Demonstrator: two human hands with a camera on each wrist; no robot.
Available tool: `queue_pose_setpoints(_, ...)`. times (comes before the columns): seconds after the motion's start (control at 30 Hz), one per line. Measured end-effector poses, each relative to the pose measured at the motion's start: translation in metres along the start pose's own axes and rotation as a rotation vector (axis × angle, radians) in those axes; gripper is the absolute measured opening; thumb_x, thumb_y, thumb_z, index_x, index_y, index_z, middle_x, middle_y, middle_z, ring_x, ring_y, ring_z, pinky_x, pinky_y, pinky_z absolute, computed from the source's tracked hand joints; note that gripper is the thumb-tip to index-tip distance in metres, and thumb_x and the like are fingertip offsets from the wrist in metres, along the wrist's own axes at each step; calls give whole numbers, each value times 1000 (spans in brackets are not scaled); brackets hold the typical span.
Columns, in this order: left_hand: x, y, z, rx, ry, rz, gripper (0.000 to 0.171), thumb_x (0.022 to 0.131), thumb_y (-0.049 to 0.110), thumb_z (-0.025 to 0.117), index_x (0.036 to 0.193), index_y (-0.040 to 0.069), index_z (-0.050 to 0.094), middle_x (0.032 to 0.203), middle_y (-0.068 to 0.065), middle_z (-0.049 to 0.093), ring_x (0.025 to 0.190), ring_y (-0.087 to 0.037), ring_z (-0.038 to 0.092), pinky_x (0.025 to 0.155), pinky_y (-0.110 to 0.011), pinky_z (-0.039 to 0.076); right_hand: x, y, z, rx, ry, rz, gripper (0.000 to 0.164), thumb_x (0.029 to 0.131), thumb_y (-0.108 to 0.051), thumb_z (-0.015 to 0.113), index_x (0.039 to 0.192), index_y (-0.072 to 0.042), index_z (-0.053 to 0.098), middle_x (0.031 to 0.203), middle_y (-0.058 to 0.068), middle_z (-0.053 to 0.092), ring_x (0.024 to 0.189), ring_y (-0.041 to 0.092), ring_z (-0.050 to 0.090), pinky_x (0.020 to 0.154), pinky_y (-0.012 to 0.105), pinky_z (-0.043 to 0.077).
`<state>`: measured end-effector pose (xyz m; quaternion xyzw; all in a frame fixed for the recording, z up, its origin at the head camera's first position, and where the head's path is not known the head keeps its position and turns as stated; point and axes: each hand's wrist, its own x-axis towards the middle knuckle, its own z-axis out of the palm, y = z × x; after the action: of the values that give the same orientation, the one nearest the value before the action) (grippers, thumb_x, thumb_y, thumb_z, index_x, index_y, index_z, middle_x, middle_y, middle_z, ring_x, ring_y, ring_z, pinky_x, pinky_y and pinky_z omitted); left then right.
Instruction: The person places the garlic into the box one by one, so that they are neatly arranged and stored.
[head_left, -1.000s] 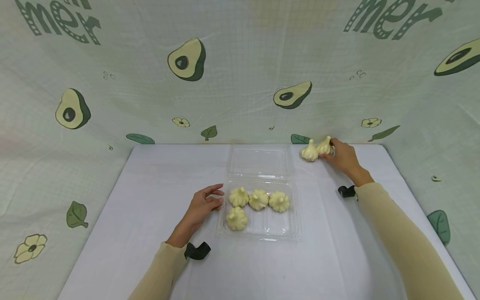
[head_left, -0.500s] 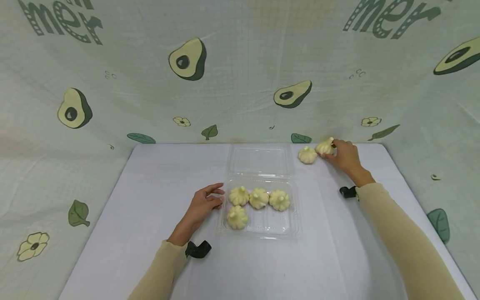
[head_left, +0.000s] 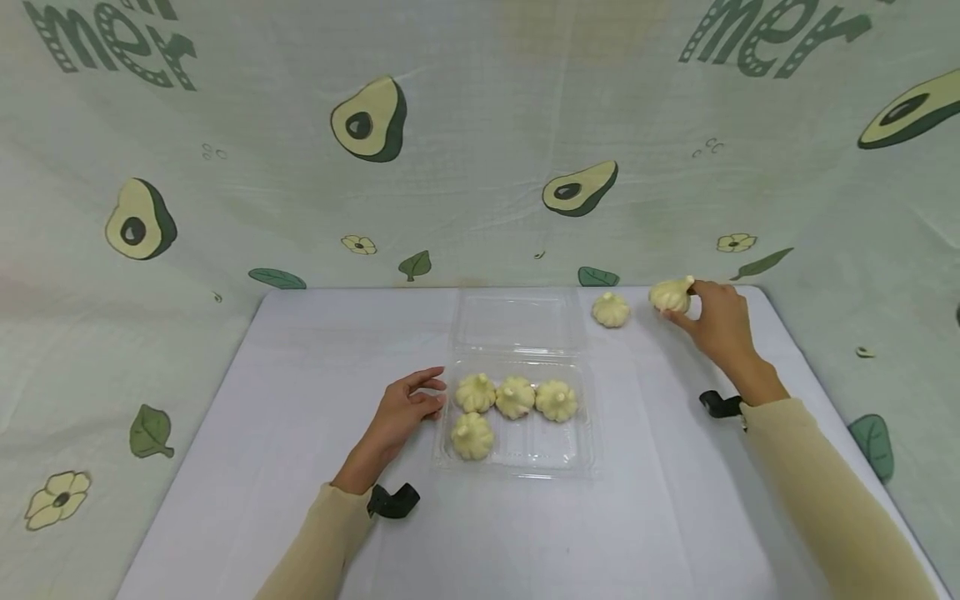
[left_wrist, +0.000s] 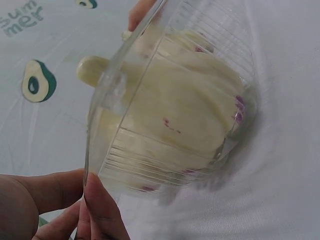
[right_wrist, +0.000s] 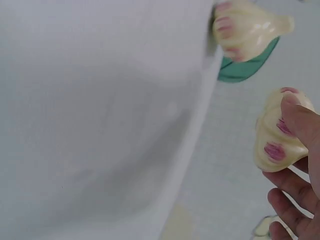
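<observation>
My right hand (head_left: 722, 327) holds a garlic bulb (head_left: 670, 296) above the back right of the table, its thumb and fingers on either side. The right wrist view shows purple streaks on this held bulb (right_wrist: 280, 135). Another garlic bulb (head_left: 611, 310) sits on the table to its left. My left hand (head_left: 403, 410) is at the left edge of a clear plastic clamshell box (head_left: 540, 460); in the left wrist view, thumb and fingers (left_wrist: 102, 205) pinch its rim. Inside are several garlic bulbs: three in the back row and one (head_left: 472, 437) at the front left.
The box's clear lid (head_left: 519, 321) lies folded back, flat toward the back edge of the white table (head_left: 315, 350). A cloth wall (head_left: 465, 125) printed with avocados rises behind and at both sides. Black wrist mounts (head_left: 395, 502) jut from both sleeves.
The right hand has lifted the garlic bulb and moved it rightward, away from the other one. That other bulb was tilted up beside it and has settled slightly left. The left hand stays put.
</observation>
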<state>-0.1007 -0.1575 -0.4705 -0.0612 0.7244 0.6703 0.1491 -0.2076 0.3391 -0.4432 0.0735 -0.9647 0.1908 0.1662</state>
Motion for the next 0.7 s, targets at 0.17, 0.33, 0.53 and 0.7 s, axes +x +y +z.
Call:
queue_pose_setpoints(0.17, 0, 0, 0, 0, -2, 10, 54, 100, -6, 67, 152, 0, 55, 127, -19, 62, 87, -10, 67, 74, -22, 58, -14, -23, -14, -34, 28, -71, 54, 83, -13, 93, 120, 13, 65, 115, 35, 68, 111, 56, 58, 95, 74, 41)
queue_pose_setpoints(0.33, -1, -1, 0, 0, -8, 19, 53, 100, -7, 66, 152, -1, 54, 126, -19, 61, 86, -10, 67, 74, -21, 58, -30, -51, -23, -26, 59, -159, 55, 77, -10, 96, 118, 11, 67, 111, 33, 70, 113, 54, 58, 97, 72, 42)
queue_pose_setpoints(0.53, 0, 0, 0, -3, -6, 1, 54, 100, -7, 65, 152, 1, 54, 127, -18, 61, 87, -11, 67, 74, -21, 58, -46, -81, -27, 4, 86, -294, 62, 69, -7, 99, 121, 8, 69, 105, 27, 71, 109, 50, 59, 93, 68, 44)
queue_pose_setpoints(0.7, 1, 0, 0, -3, -8, -10, 55, 100, -7, 65, 153, 2, 54, 127, -16, 61, 87, -10, 66, 74, -21, 58, -56, -104, -25, 25, 62, -380, 58, 67, -9, 100, 114, 5, 69, 104, 22, 71, 108, 46, 60, 93, 64, 46)
